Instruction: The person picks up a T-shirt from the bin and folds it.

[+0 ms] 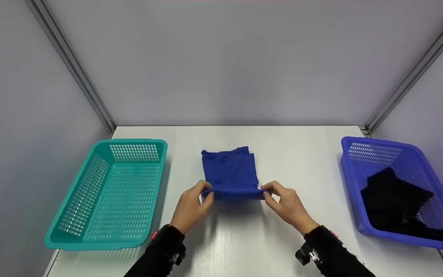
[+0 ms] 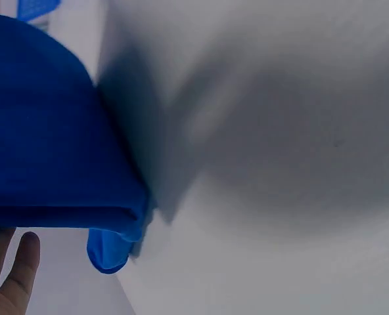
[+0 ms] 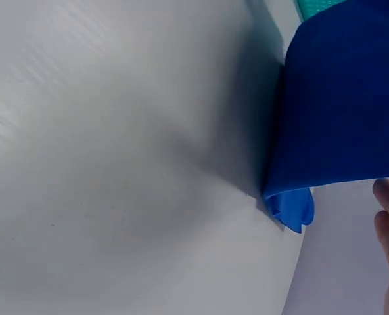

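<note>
A blue folded cloth [image 1: 230, 167], seemingly a garment, lies on the white table with its near edge lifted. My left hand [image 1: 192, 206] pinches the left corner of that edge between thumb and fingers. At the right corner, my right hand [image 1: 287, 202] does the same. The raised part hangs between both hands and casts a shadow on the table. In the left wrist view the cloth [image 2: 50, 131] shows layered folds, with some of the fingers [image 2: 23, 269] below it. The right wrist view shows the cloth [image 3: 345, 98] bending up from the table.
A teal plastic basket [image 1: 156, 240] with nothing in it stands on the left of the white table [image 1: 283, 154]. On the right a blue-purple basket [image 1: 383, 142] holds black cloth [image 1: 390, 200], part of which hangs over its rim. Grey panels [image 1: 237, 61] enclose the back and sides.
</note>
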Demonstrator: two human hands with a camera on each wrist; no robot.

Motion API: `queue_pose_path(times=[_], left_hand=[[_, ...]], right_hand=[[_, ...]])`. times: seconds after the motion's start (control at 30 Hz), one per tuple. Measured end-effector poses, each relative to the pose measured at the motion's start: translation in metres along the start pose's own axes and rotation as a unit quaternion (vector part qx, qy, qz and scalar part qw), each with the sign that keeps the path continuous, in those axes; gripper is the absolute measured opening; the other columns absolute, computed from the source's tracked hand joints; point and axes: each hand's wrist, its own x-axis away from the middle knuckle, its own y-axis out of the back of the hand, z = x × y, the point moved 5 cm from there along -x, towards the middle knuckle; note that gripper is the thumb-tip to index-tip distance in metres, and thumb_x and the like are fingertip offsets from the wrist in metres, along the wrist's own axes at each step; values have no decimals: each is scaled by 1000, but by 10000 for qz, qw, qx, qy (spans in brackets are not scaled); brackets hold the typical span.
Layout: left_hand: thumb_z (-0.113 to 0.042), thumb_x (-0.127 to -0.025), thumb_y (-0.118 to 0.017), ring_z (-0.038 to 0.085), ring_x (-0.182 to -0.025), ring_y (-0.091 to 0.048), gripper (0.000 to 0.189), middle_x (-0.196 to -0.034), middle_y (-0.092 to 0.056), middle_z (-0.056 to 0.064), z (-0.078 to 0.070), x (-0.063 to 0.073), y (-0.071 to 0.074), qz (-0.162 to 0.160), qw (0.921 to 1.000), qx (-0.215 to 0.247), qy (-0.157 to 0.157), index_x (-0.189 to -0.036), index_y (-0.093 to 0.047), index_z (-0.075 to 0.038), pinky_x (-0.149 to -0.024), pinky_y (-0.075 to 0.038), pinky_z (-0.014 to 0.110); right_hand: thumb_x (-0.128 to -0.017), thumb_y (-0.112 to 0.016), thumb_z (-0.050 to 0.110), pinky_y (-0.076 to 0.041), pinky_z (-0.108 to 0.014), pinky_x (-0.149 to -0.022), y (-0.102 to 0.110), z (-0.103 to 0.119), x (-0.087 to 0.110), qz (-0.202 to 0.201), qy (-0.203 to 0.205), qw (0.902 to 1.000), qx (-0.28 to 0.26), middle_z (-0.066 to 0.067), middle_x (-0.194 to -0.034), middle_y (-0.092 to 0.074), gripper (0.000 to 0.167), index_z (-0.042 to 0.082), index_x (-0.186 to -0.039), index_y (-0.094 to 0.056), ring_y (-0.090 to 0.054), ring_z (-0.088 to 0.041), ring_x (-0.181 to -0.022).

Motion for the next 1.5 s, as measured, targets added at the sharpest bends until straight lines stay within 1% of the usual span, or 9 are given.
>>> queue_pose_path(times=[0.2,0.3,0.43,0.5,0.6,0.83,1.03,1.27,1.5], left_hand=[[-4,-99,-66,4,-65,-54,7,-78,-64,-4,-3,0,7,286,9957,807,344,-102,-62,-8,-61,-46,23],[-7,-101,-64,4,-61,-47,4,-75,-53,-6,-1,0,8,523,9898,1149,656,-102,-60,-7,-60,-44,22],[-12,-102,-63,6,-61,-49,5,-78,-59,-5,5,-2,6,720,9783,1456,1289,-103,-60,-9,-63,-46,23],[-13,-102,-64,7,-59,-49,5,-79,-62,-3,8,-4,3,760,9735,1493,1555,-103,-61,-10,-62,-46,24],[-14,-102,-65,9,-58,-48,4,-80,-63,-2,13,-6,-2,754,9731,1335,1721,-104,-63,-11,-59,-43,25],[-11,-102,-68,14,-71,-61,5,-88,-69,6,23,-14,-19,500,9864,550,1463,-105,-67,-8,-66,-50,31],[-9,-103,-67,25,-83,-67,4,-95,-71,11,34,-17,-33,439,9860,168,1603,-105,-67,-6,-76,-53,42],[-7,-101,-68,31,-87,-70,7,-99,-73,16,44,-14,-46,487,9848,-108,1665,-107,-66,-3,-79,-55,49],[-10,-101,-69,45,-112,-64,23,-118,-67,22,53,-6,-53,758,9788,-390,1862,-122,-65,-1,-95,-52,57]], right_hand=[[-101,-64,0,-60,-27,-68,9,7,-2,541,-818,9915,-849,-9,-93,-79,8,3,-108,-67,-72,-8,-78],[-106,-62,9,-59,-27,-61,9,8,-2,986,-1420,9742,-1450,-9,-90,-74,10,3,-113,-65,-68,-7,-71],[-108,-62,19,-60,-33,-57,5,2,-1,1306,-2213,9439,-2076,-7,-88,-66,19,3,-117,-66,-67,-14,-68],[-107,-63,21,-59,-34,-55,3,-2,-2,1271,-2438,9367,-2166,-6,-88,-67,22,3,-118,-66,-66,-17,-66],[-107,-64,21,-59,-34,-55,-2,-10,-4,1110,-2563,9411,-1904,-6,-85,-69,21,3,-116,-68,-65,-17,-64],[-103,-67,11,-50,-24,-61,-12,-27,-13,463,-2312,9707,-462,-2,-79,-71,6,8,-105,-72,-60,-13,-66],[-100,-70,8,-49,-33,-70,-23,-30,-16,176,-1926,9806,314,-3,-84,-74,4,8,-97,-72,-62,-15,-73],[-101,-69,8,-52,-39,-72,-36,-43,-11,339,-2080,9759,567,-7,-85,-73,3,5,-100,-71,-65,-20,-75],[-101,-66,5,-58,-53,-91,-46,-53,5,839,-2376,9670,368,-20,-112,-77,21,1,-121,-68,-74,-37,-102]])
